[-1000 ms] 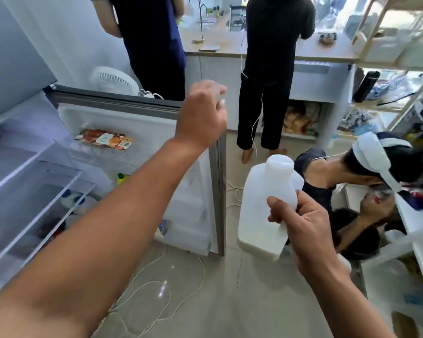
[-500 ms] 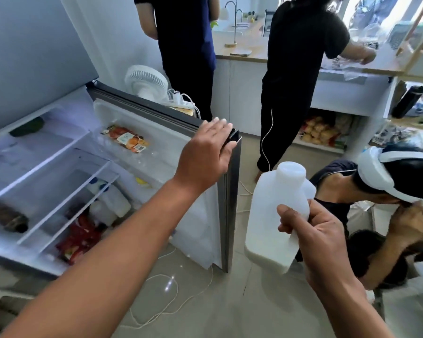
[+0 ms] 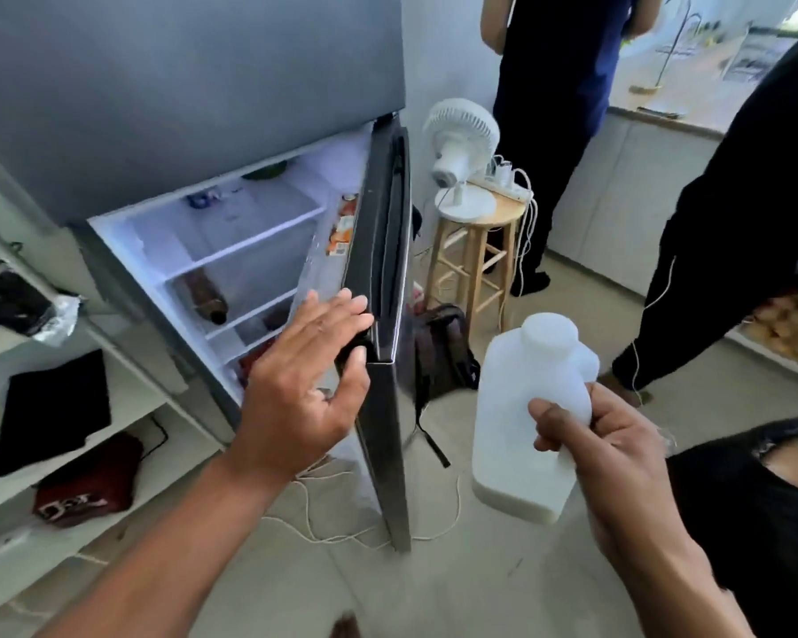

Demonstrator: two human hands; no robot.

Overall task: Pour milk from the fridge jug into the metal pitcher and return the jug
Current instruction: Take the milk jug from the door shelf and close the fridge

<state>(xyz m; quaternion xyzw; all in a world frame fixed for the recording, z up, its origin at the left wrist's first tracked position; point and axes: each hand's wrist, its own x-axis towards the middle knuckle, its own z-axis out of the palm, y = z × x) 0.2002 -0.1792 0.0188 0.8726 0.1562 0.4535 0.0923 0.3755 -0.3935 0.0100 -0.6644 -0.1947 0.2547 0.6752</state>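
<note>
A white plastic milk jug (image 3: 521, 421) with a capped neck hangs upright over the floor at the right, with a little milk at its bottom. My right hand (image 3: 595, 458) is shut on its handle. My left hand (image 3: 305, 379) lies flat against the edge of the dark fridge door (image 3: 381, 278), fingers spread, thumb at the door's rim. The door stands half open, edge-on to me. Inside the fridge (image 3: 231, 250) I see white shelves with a dark bottle and some packets. No metal pitcher is in view.
A wooden stool (image 3: 475, 255) with a white fan and power strip stands behind the door, a dark backpack (image 3: 443, 352) at its foot. Two people stand at the counter on the right, a third crouches at lower right. White cables cross the floor. Open shelving at left.
The fridge door has swung from wide open toward the fridge, now seen edge-on. My left hand opened from a grip on the door's top to a flat palm on its edge. The jug stays in my right hand.
</note>
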